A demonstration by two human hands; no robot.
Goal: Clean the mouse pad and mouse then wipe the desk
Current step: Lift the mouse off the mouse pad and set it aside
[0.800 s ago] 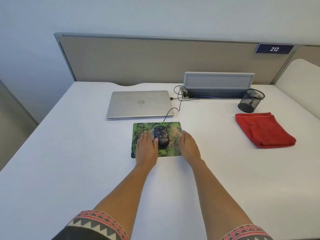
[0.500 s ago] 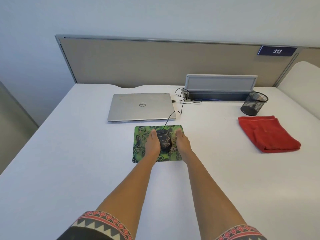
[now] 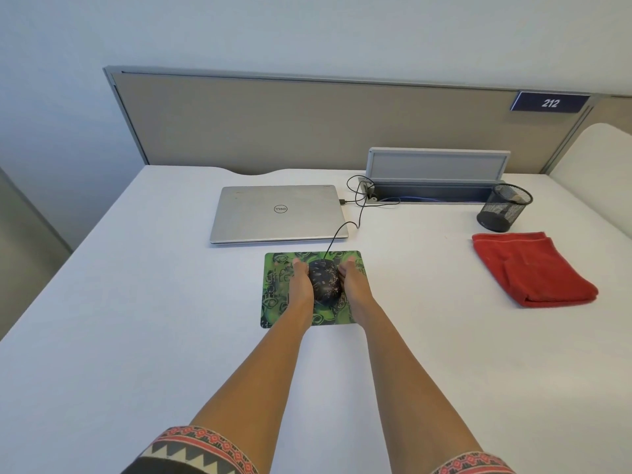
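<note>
A black speckled mouse (image 3: 324, 282) sits on a green patterned mouse pad (image 3: 277, 285) in the middle of the white desk (image 3: 136, 302). My left hand (image 3: 301, 282) stands on edge against the mouse's left side. My right hand (image 3: 352, 282) stands the same way against its right side. The fingers of both hands point forward along the mouse and look fairly straight. The mouse's black cable (image 3: 337, 234) runs back toward the laptop. A folded red cloth (image 3: 533, 268) lies on the desk to the right, away from both hands.
A closed silver laptop (image 3: 278, 213) lies just behind the pad. Behind and to the right are an open cable tray (image 3: 434, 193) with its lid up and a black mesh pen cup (image 3: 504, 208). A beige partition closes the back of the desk.
Both hands have turned from lying flat on the pad to standing on edge, and have closed in against the two sides of the mouse.
</note>
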